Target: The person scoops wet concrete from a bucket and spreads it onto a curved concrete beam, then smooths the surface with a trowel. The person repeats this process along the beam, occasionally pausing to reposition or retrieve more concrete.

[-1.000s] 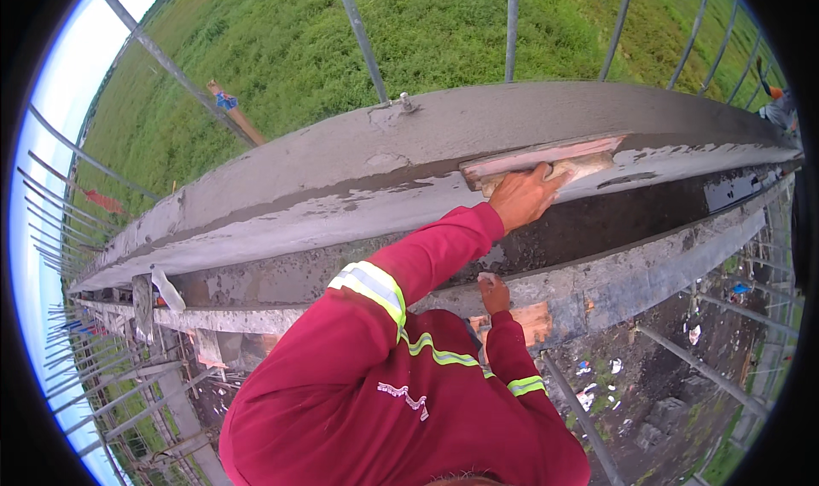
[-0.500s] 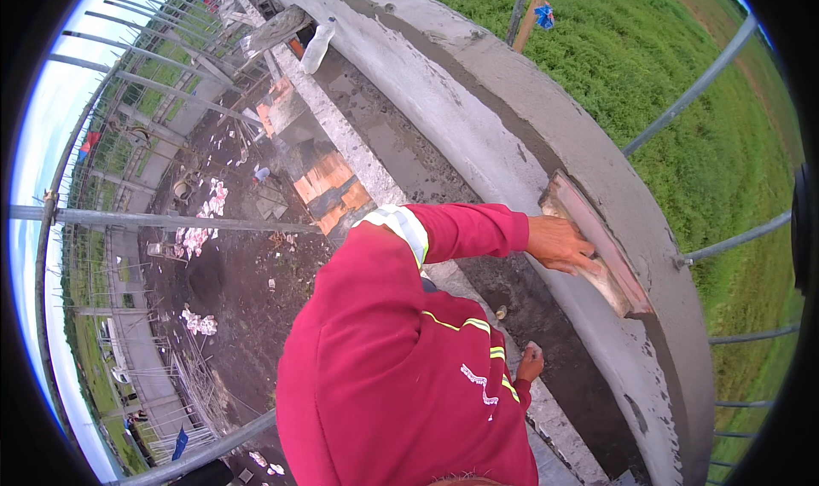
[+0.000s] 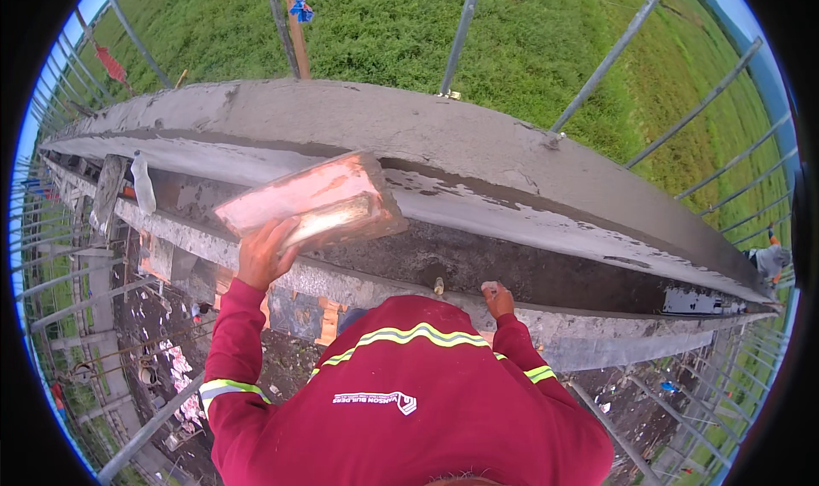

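My left hand (image 3: 264, 254) is closed round the wooden handle of a plastering float (image 3: 290, 198), a flat board with worn pinkish paint and mortar smears. The float is held up, tilted, over the trough and apart from the curved wall (image 3: 409, 115), whose top carries wet grey mortar. Near the trough's close edge is my right hand (image 3: 497, 299), its fingers curled. Something greyish shows at its fingertips, too small to name. A small pale object (image 3: 439, 286) stands on the ledge to the left of that hand.
Metal pipes (image 3: 462, 34) rise along the wall's far side, before green grass. A clear plastic bottle (image 3: 143, 183) and a board (image 3: 108, 188) lie at the trough's left end. A white tray-like panel (image 3: 693, 301) is at its right end. Below the near ledge is littered ground.
My view has turned to the right. The left hand has lifted the float off the wall and brought it back to the left; its handle side now shows. The right hand stays by the near ledge.
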`<state>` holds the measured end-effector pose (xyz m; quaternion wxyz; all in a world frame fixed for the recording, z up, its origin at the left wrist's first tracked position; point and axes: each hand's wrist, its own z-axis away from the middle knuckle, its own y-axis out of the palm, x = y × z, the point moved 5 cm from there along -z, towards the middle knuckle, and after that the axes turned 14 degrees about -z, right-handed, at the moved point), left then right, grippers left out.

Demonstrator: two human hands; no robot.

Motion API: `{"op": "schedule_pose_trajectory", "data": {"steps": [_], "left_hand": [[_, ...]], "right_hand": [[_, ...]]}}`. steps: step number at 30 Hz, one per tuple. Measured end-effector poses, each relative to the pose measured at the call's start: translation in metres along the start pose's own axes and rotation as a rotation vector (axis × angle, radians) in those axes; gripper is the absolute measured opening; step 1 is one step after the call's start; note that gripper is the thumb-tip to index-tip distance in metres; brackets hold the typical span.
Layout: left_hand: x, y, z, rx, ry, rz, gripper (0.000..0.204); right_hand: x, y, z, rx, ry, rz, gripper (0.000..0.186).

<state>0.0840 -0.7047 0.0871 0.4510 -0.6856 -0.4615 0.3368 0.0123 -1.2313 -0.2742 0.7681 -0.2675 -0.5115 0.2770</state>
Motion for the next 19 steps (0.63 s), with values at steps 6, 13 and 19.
{"op": "schedule_pose_trajectory", "data": {"steps": [6, 13, 19], "left_hand": [[-0.047, -0.053, -0.090, 0.050, -0.185, 0.300, 0.030], [-0.128, -0.031, -0.212, 0.239, -0.035, 0.329, 0.033], [-0.155, 0.012, -0.244, 0.309, 0.085, 0.168, 0.046]], "right_hand": [[0.019, 0.016, -0.013, 0.087, -0.049, -0.204, 0.030], [0.021, 0.013, -0.028, -0.037, -0.132, -0.341, 0.030], [0.011, 0.014, -0.026, -0.007, -0.131, -0.376, 0.030]]}}
